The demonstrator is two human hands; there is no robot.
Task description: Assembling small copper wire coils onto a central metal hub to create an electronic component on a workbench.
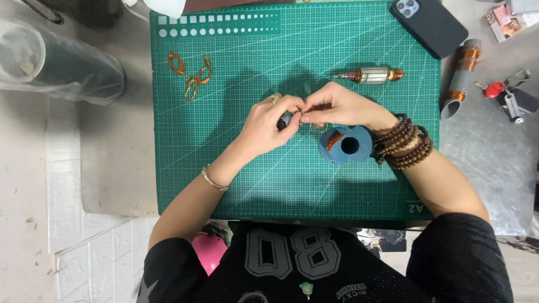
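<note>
Both hands meet at the centre of the green cutting mat (236, 185). Left hand (266, 126) has its fingers closed on a small dark part (283, 120), of which only a sliver shows. Right hand (337, 105) has thumb and forefinger pinched together at the same spot, seemingly on a fine strand of wire too thin to confirm. A ring sits on the left hand, a thin bangle on that wrist, and stacked wooden bead bracelets (405, 143) on the right wrist.

Status, as a judgement: the work appears to be in mid-course. Loose copper wire coils (192, 76), bent and springy, lie near the mat's upper left. A motor armature (368, 74), with metallic core and copper-coloured ends, lies untouched above the hands. A blue plastic spool (347, 145), round with a centre hole and a copper-coloured insert, rests just beside the right wrist.

Off the mat, on the grey metal counter (494, 168): a black phone (429, 22), a grey tube (461, 78) banded with copper wire, and a red-handled tool (502, 92).
</note>
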